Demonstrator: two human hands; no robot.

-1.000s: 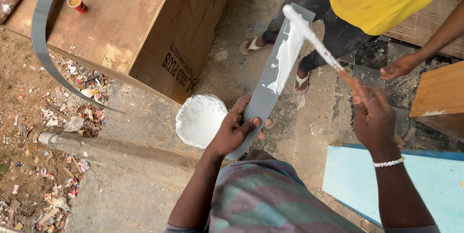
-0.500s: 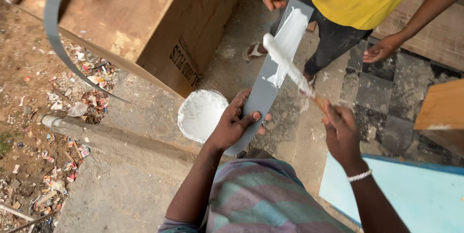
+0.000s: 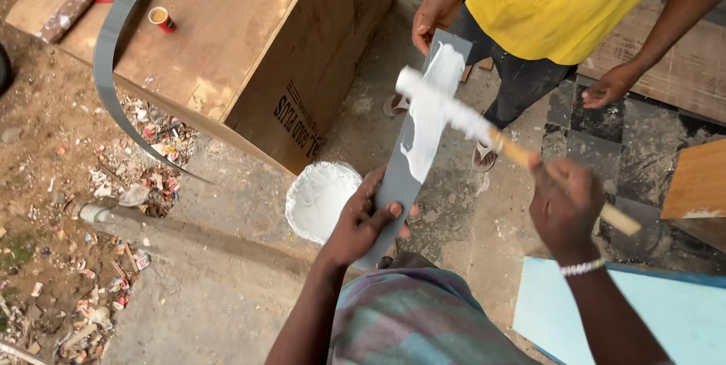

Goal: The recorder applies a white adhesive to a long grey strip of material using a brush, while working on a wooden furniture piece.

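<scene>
My left hand (image 3: 361, 221) grips the near end of a long grey strip (image 3: 392, 183). White paste covers the strip's far half. Another person in a yellow shirt holds the strip's far end with one hand (image 3: 435, 15). My right hand (image 3: 566, 210) is closed on the wooden handle of a brush (image 3: 469, 119) whose white-coated head lies across the strip. A round tub of white paste (image 3: 318, 197) sits on the ground just left of my left hand.
A big plywood box (image 3: 249, 40) stands at the upper left with a small red cup (image 3: 161, 18) and a curved grey strip (image 3: 106, 70) on it. Litter lies on the dirt at left. A light blue board (image 3: 665, 319) lies at lower right, beside a wooden block (image 3: 699, 183).
The brush has swept toward the near part of the strip, spreading white paste. The view has shifted, and the other person's hand now shows on the far end.
</scene>
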